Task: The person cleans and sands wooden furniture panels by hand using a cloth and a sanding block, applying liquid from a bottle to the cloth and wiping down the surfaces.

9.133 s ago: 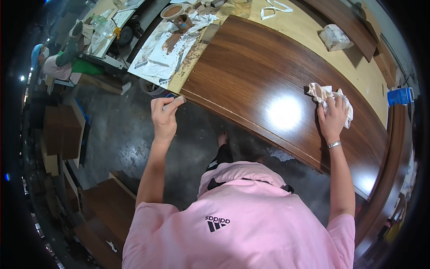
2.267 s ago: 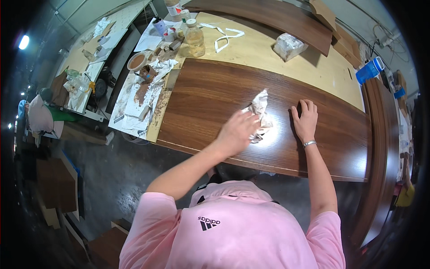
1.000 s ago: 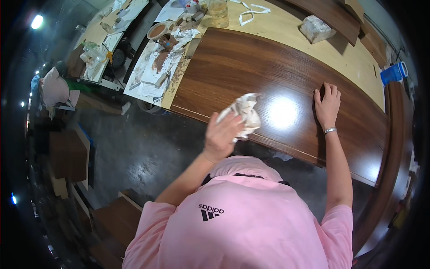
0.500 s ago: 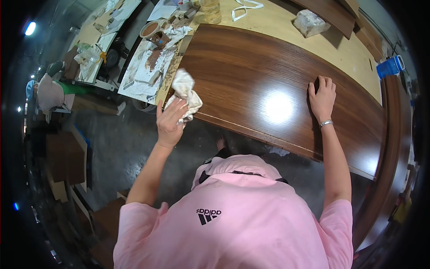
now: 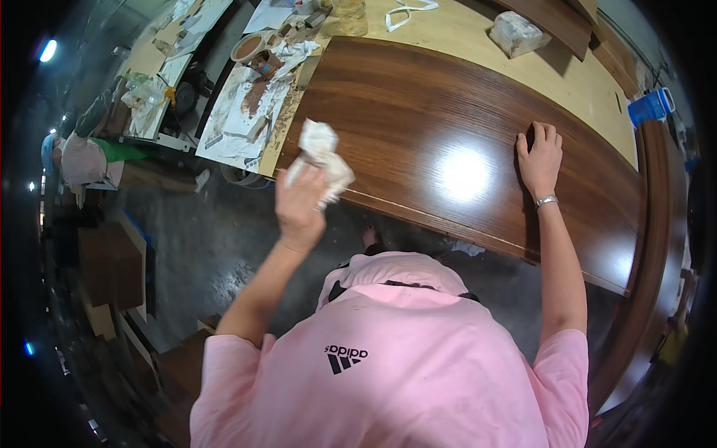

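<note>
A glossy dark-brown wood-grain board (image 5: 418,112) lies flat on the yellowish worktable (image 5: 441,33) before me. At its near left corner, my left hand (image 5: 301,205) holds a crumpled off-white rag (image 5: 328,166); the fingers are slightly smeared by motion and partly lie over the cloth. My right hand (image 5: 541,160) rests on the board toward the right, fingers spread and slightly bent, holding nothing. A metal band circles that wrist. A bright light reflection shows on the surface between the hands.
Left of the board, a stained paper-covered bench (image 5: 231,123) bears a round tub (image 5: 248,48) of brown paste. A wrapped whitish block (image 5: 517,34) and a blue container (image 5: 651,107) sit beyond the board. Brown panels (image 5: 661,246) stand at right. Another person (image 5: 86,158) is at far left.
My left hand and the rag have moved a little to the right along the board's near edge. The right hand stays in about the same place.
</note>
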Tool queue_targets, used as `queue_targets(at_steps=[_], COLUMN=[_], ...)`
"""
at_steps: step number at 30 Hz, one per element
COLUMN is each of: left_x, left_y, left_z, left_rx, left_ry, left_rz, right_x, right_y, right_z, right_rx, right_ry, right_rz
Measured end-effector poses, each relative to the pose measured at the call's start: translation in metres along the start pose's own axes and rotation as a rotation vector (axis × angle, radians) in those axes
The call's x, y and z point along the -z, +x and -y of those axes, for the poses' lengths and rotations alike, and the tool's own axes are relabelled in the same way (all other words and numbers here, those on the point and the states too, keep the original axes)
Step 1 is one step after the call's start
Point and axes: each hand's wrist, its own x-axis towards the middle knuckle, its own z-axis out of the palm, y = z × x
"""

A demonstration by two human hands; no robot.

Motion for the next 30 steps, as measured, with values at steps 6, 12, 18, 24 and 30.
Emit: queue_targets(at_steps=[6,12,18,24,30], left_x=[0.015,0.046,0.006,0.002,0.0], left_y=[-0.003,0.017,0.004,0.003,0.005], left_z=[0.044,0.054,0.035,0.043,0.03], left_rx=[-0.124,0.231,0.179,0.644,0.553], left_ry=[0.007,-0.001,-0.051,-0.175,-0.069], left_rz=[-0.002,-0.154,-0.112,-0.27,-0.216], right_x=[0.002,-0.001,-0.002,0.002,0.001], right_y=[-0.001,-0.003,0.0,0.001,0.002], right_z=[-0.003,-0.005,-0.006,-0.001,-0.003], right_rx=[-0.003,0.005,0.013,0.023,0.016], right_ry=[-0.006,-0.041,0.003,-0.018,-0.018], right_rz=[0.014,0.003,-0.005,-0.004,0.004])
